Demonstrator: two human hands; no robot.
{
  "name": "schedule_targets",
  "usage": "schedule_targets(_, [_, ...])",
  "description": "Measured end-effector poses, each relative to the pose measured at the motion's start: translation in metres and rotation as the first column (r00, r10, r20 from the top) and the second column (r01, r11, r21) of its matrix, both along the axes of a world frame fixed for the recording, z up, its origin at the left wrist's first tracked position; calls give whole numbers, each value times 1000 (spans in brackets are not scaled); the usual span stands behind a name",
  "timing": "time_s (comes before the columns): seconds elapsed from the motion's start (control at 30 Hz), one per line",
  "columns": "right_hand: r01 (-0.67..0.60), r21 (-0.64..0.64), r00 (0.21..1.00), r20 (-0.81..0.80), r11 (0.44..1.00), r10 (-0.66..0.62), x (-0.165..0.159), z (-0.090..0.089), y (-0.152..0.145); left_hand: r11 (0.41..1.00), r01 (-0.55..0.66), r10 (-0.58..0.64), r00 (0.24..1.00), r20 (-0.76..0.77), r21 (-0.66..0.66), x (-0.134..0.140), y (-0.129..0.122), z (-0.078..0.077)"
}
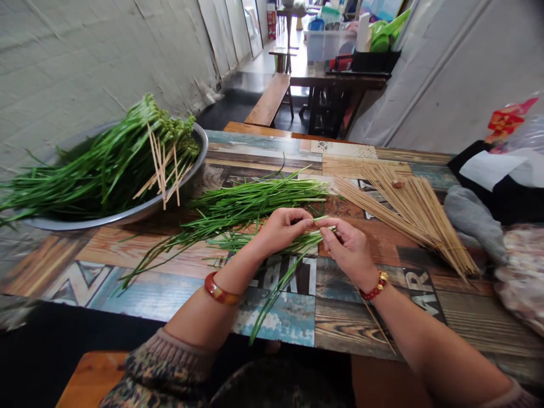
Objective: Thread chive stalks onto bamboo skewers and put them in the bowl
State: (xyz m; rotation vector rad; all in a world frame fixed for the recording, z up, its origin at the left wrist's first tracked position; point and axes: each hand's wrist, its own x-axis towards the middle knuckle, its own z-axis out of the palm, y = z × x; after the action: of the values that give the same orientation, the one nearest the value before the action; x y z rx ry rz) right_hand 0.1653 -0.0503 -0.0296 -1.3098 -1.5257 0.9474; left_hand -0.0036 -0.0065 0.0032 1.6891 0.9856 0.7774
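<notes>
My left hand point(280, 229) is closed in a pinch on the pale ends of some garlic chives, close against my right hand. In my closed right hand point(349, 245) are garlic chive stems point(278, 292), whose green leaves hang toward the table's front edge. A thin bamboo skewer point(378, 323) runs from under that hand toward me; its tip is hidden by the fingers. Just beyond my hands lies a loose pile of garlic chives point(259, 195). To the right a fanned heap of bamboo skewers point(410, 209) rests on the patterned table point(272, 153).
At the left, a metal basin point(127, 220) holds more chives point(97, 164), with several skewered bunches point(164, 164) on its right side. A grey plastic bag point(474, 218) and a bag of pale pieces point(522, 272) sit at the right. Beyond stand a bench point(270, 102) and another table point(361, 82).
</notes>
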Motion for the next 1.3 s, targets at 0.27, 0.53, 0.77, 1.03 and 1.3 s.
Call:
schedule_targets(0.27, [22,25,999,33,999,-22,0,0,-1,999,28,-27,1000,13,-42,-1,1,-3])
schedule_targets(0.53, [31,36,999,7,999,-32,-1,1,-2,996,37,-31,997,64,-85,-1,0,-1])
schedule_targets(0.77, [25,43,1000,-14,999,-24,-2,1,-2,989,32,-19,995,94,-142,0,-2,2])
schedule_targets(1.03, [36,48,999,23,998,-37,-2,2,-2,996,20,-14,998,66,-89,1,-2,0])
schedule_targets(1.3, [85,68,993,74,994,-90,-2,0,-1,998,-22,22,1000,-5,61,3,-3,-2])
